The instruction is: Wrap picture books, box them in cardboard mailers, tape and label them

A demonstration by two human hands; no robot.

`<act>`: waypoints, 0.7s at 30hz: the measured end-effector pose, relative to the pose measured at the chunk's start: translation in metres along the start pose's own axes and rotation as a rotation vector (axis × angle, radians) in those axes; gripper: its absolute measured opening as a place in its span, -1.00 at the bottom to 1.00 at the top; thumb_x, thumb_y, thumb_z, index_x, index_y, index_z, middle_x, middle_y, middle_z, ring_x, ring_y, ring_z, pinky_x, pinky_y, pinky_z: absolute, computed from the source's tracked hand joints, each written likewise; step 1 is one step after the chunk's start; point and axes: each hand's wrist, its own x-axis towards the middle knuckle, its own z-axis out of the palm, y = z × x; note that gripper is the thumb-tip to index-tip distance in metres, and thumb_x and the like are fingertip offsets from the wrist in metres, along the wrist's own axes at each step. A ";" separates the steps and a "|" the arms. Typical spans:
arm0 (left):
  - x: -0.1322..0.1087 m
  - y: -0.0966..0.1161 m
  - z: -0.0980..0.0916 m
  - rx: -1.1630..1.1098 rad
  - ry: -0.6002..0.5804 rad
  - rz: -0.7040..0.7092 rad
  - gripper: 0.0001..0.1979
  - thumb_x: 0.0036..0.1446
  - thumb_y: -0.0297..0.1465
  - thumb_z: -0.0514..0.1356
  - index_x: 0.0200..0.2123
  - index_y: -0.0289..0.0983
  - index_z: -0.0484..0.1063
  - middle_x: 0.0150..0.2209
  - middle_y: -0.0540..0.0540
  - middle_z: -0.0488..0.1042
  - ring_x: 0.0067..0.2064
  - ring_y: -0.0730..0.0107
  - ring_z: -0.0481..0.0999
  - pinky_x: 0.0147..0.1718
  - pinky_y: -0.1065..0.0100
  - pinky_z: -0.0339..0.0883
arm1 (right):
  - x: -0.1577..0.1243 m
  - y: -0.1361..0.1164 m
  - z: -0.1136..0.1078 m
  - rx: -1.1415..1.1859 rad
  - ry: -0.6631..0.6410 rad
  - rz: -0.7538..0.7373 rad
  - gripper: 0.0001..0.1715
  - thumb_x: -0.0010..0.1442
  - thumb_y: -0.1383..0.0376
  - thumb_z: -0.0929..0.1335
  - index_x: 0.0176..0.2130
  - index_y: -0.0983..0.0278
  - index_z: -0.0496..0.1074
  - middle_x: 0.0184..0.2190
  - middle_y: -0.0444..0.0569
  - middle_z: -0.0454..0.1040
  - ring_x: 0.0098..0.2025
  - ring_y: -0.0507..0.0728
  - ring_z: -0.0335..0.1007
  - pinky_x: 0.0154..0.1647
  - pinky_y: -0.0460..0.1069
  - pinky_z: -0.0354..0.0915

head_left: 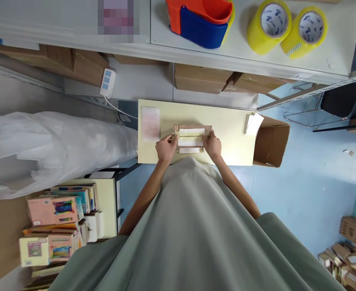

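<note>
A small taped cardboard package (191, 141) with white strips across its face lies at the front of the cream table (232, 139). My left hand (166, 148) is closed on its left edge, fingers pinched at the corner. On the opposite side, my right hand (213, 146) grips the right edge with the thumb on top. A pinkish sheet of paper (150, 123) rests on the table left of the package. Folded white paper (253, 123) sits by the table's right end. The underside of the package is hidden.
An open cardboard box (271, 141) stands against the table's right end. On the shelf above are an orange-and-blue tape dispenser (203, 30) and yellow tape rolls (258, 38). A large plastic-wrapped roll (74, 149) and stacked books (56, 210) are at left. A power strip (108, 82) hangs behind.
</note>
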 end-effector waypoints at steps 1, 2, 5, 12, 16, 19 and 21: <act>0.000 0.002 0.001 0.030 0.000 -0.006 -0.67 0.42 -0.09 0.33 -0.33 -0.16 0.63 -0.32 -0.15 0.72 -0.21 0.05 0.70 -0.19 0.24 0.35 | 0.000 0.000 0.002 -0.008 -0.007 0.018 -0.55 0.68 0.00 0.23 0.28 0.26 0.25 0.07 0.28 0.71 0.05 0.36 0.67 -0.03 0.05 0.37; 0.000 0.003 0.002 0.056 -0.001 -0.008 -0.66 0.41 -0.10 0.34 -0.37 -0.16 0.59 -0.36 -0.14 0.69 -0.26 0.09 0.65 -0.22 0.25 0.29 | 0.001 0.000 0.003 -0.009 -0.009 0.028 -0.52 0.68 -0.01 0.24 0.32 0.28 0.25 0.08 0.29 0.71 0.06 0.37 0.67 -0.02 0.06 0.39; 0.002 0.003 0.006 0.083 -0.011 0.001 -0.63 0.39 -0.14 0.33 -0.45 -0.16 0.44 -0.45 -0.07 0.55 -0.37 0.21 0.46 -0.29 0.27 0.13 | 0.005 0.005 0.010 0.015 0.004 0.014 -0.45 0.68 -0.01 0.24 0.37 0.31 0.23 0.09 0.30 0.71 0.06 0.40 0.67 0.00 0.11 0.43; -0.002 -0.010 0.006 -0.153 -0.106 -0.009 -0.67 0.38 -0.32 0.19 -0.47 -0.18 0.21 -0.51 0.06 0.30 -0.39 0.38 0.22 -0.32 0.34 0.05 | 0.024 0.034 0.027 0.123 0.049 -0.112 -0.50 0.65 0.05 0.20 0.39 0.22 0.27 -0.08 0.19 0.73 -0.08 0.42 0.63 -0.03 0.16 0.46; -0.004 -0.005 0.008 -0.158 -0.090 -0.049 -0.58 0.41 -0.29 0.21 -0.50 -0.18 0.15 -0.53 0.06 0.21 -0.40 0.38 0.19 -0.34 0.32 0.03 | 0.035 0.047 0.038 0.171 0.094 -0.175 -0.47 0.61 0.00 0.23 0.37 0.19 0.32 -0.11 0.18 0.73 -0.15 0.41 0.59 -0.08 0.15 0.46; -0.003 -0.001 0.011 -0.109 -0.055 -0.073 -0.49 0.41 -0.17 0.29 -0.52 -0.17 0.16 -0.53 0.05 0.23 -0.40 0.36 0.18 -0.34 0.29 0.01 | 0.041 0.053 0.044 0.208 0.119 -0.196 -0.47 0.58 -0.07 0.23 0.29 0.17 0.39 -0.17 0.15 0.72 -0.21 0.39 0.57 -0.13 0.12 0.43; -0.002 0.000 0.012 -0.081 -0.044 -0.071 -0.49 0.40 -0.20 0.29 -0.53 -0.17 0.14 -0.54 0.04 0.23 -0.41 0.36 0.16 -0.34 0.27 -0.01 | 0.043 0.056 0.043 0.239 0.127 -0.214 -0.49 0.56 -0.10 0.23 0.19 0.16 0.44 -0.19 0.14 0.70 -0.22 0.36 0.56 -0.15 0.10 0.41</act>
